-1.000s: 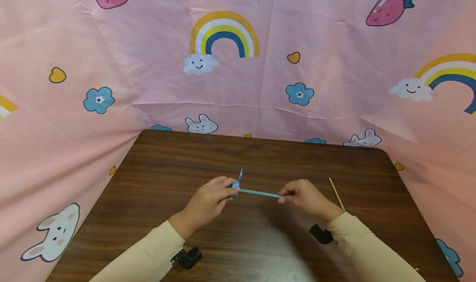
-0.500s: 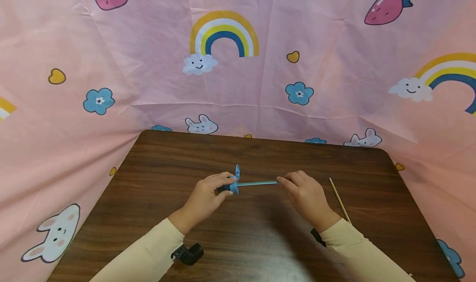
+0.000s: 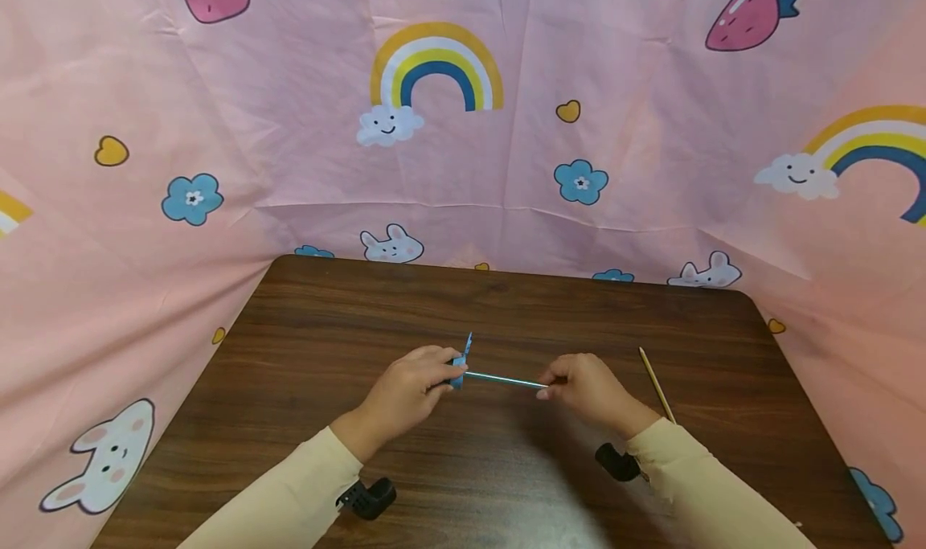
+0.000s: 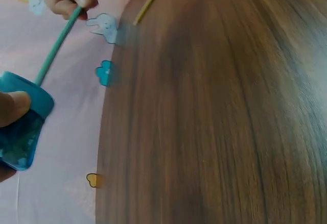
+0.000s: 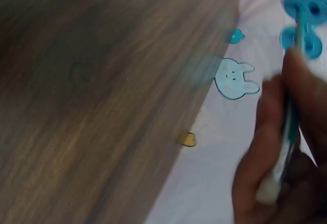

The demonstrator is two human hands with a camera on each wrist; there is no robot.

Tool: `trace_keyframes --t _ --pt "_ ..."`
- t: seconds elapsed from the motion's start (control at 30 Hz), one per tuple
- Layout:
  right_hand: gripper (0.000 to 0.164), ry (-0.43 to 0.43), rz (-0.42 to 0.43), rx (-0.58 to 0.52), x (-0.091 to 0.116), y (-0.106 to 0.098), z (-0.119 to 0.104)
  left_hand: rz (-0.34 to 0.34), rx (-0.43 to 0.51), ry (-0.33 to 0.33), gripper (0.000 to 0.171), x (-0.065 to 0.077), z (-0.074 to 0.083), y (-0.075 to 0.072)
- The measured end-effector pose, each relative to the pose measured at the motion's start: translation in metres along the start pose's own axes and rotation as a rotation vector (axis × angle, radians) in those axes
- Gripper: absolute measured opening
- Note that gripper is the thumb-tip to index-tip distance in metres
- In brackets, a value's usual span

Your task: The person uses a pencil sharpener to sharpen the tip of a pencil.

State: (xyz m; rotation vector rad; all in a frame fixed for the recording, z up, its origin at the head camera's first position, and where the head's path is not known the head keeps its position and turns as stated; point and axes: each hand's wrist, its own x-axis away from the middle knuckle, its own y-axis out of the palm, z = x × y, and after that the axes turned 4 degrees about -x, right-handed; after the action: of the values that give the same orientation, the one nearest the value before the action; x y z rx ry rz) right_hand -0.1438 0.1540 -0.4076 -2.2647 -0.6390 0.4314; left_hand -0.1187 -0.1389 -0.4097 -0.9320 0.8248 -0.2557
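Observation:
My left hand (image 3: 405,384) grips a small blue pencil sharpener (image 3: 459,372) over the middle of the table. In the left wrist view the sharpener (image 4: 23,140) has a see-through dark blue body, with the thumb pressed on its side. Its flap lid stands up, and the right wrist view shows round holes in the sharpener (image 5: 305,7). A teal pencil (image 3: 502,379) runs from one hole across to my right hand (image 3: 589,388). Thumb and fingers there pinch the pencil (image 5: 289,137) near its pale, blurred end. The pencil's other tip is hidden inside the sharpener.
A yellow pencil (image 3: 654,380) lies on the dark wood table (image 3: 325,308), partly behind the right forearm. Black wrist cameras (image 3: 369,498) hang under the sleeves. A pink printed cloth (image 3: 463,163) stands behind and beside the table.
Half a second ago the right hand was rolled over the pencil and the lid faced the camera more. Now the hand has rolled back and dropped slightly, close to its pose one second ago.

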Motion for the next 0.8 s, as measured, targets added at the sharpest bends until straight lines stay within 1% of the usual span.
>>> trace_keyframes --t 0.03,0.07,0.1,0.13,0.17,0.2,0.23,0.3,0.33,0.37,0.43,0.53,0.6,0.63,0.7,0.77,0.8 --pt "0.009 0.078 -0.068 -0.089 -0.001 -0.003 0.001 0.015 -0.016 0.037 0.035 0.0 -0.001 0.001" --pt "0.011 0.141 -0.116 -0.143 -0.002 -0.006 0.001 0.025 -0.025 0.061 0.035 0.0 -0.001 0.002" --pt "0.012 0.19 -0.142 -0.17 -0.004 -0.008 0.001 0.028 -0.036 0.074 0.035 0.001 -0.002 0.004" --pt "0.012 0.197 -0.147 -0.152 -0.005 -0.009 0.0 0.03 -0.036 0.071 0.035 0.001 -0.002 0.004" --pt "0.012 0.178 -0.132 -0.093 -0.005 -0.008 -0.001 0.025 -0.034 0.049 0.036 0.002 -0.003 0.005" --pt "0.007 0.137 -0.106 -0.005 -0.005 -0.008 -0.007 0.018 -0.028 0.018 0.037 0.003 -0.002 0.005" --pt "0.009 0.087 -0.061 0.097 -0.005 -0.006 -0.009 0.015 -0.021 -0.017 0.037 0.004 -0.003 0.004" --pt "0.013 -0.038 0.06 0.299 -0.005 -0.001 -0.012 0.007 0.007 -0.099 0.039 0.005 -0.004 0.003" --pt "0.016 -0.115 0.13 0.389 -0.005 0.002 -0.012 0.007 0.027 -0.14 0.039 0.005 -0.004 0.002" --pt "0.018 -0.189 0.199 0.463 -0.005 0.004 -0.011 0.002 0.048 -0.184 0.039 0.005 -0.004 0.0" --pt "0.023 -0.322 0.32 0.555 -0.005 0.007 -0.008 -0.007 0.103 -0.264 0.039 0.003 -0.003 -0.004" --pt "0.028 -0.465 0.432 0.612 -0.005 0.009 -0.005 -0.024 0.188 -0.364 0.038 0.0 -0.001 -0.01" --pt "0.028 -0.53 0.479 0.621 -0.005 0.01 -0.003 -0.049 0.227 -0.401 0.037 -0.002 0.0 -0.012" --pt "0.027 -0.545 0.494 0.62 -0.005 0.01 -0.003 -0.06 0.238 -0.41 0.038 -0.002 0.0 -0.013" --pt "0.021 -0.536 0.506 0.602 -0.004 0.011 -0.003 -0.083 0.224 -0.402 0.038 -0.003 0.0 -0.013" --pt "0.015 -0.468 0.47 0.554 -0.003 0.011 -0.004 -0.092 0.172 -0.347 0.04 -0.004 0.0 -0.011" --pt "0.012 -0.408 0.422 0.502 -0.002 0.01 -0.005 -0.085 0.141 -0.303 0.04 -0.005 0.0 -0.011"
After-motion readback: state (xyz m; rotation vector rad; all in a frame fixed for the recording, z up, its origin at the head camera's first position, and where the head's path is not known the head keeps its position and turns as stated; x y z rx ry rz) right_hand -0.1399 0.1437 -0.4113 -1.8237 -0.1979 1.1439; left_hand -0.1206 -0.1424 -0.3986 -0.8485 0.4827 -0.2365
